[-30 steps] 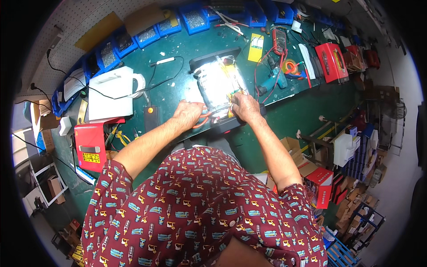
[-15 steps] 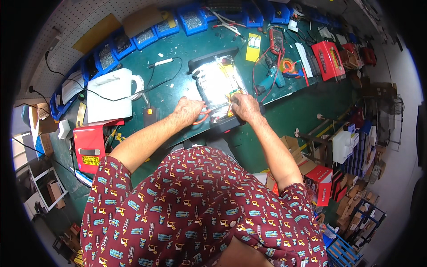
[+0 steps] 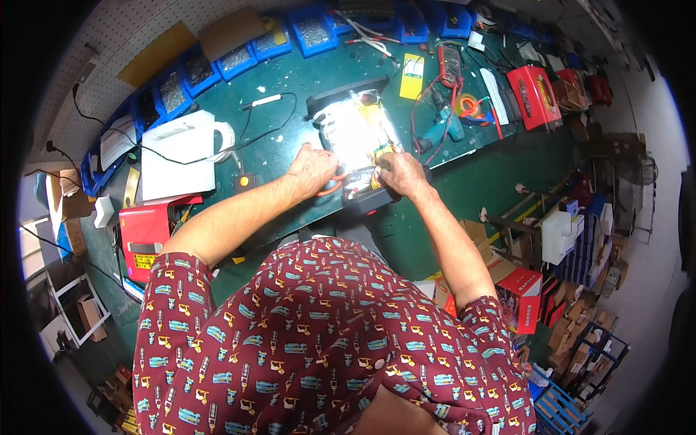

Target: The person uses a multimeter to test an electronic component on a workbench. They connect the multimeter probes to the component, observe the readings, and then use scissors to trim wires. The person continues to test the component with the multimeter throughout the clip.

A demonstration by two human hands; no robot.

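Note:
On the bench's near edge stands an open black case [image 3: 388,197] with a shiny, glaring block [image 3: 355,138] inside. Yellow and other thin wires [image 3: 379,154] run along the block's right side. My right hand [image 3: 401,172] is closed on these wires at the case's near right corner. At the near left corner, my left hand [image 3: 313,168] is closed, fingertips against the case's edge. Orange-red loops [image 3: 330,190] stick out beneath it; whether they are cable or tool handles is unclear. Glare and my fingers hide what the left hand grips.
A teal cordless drill [image 3: 442,129], a red multimeter [image 3: 449,64] with leads and a roll of orange tape [image 3: 470,109] lie right of the case. Left are a white block [image 3: 177,156] and a red machine [image 3: 141,232]. Blue parts bins [image 3: 313,32] line the back.
My left hand has shifted slightly right and up against the case, its forearm following. My right hand stays at the wires with hardly any movement.

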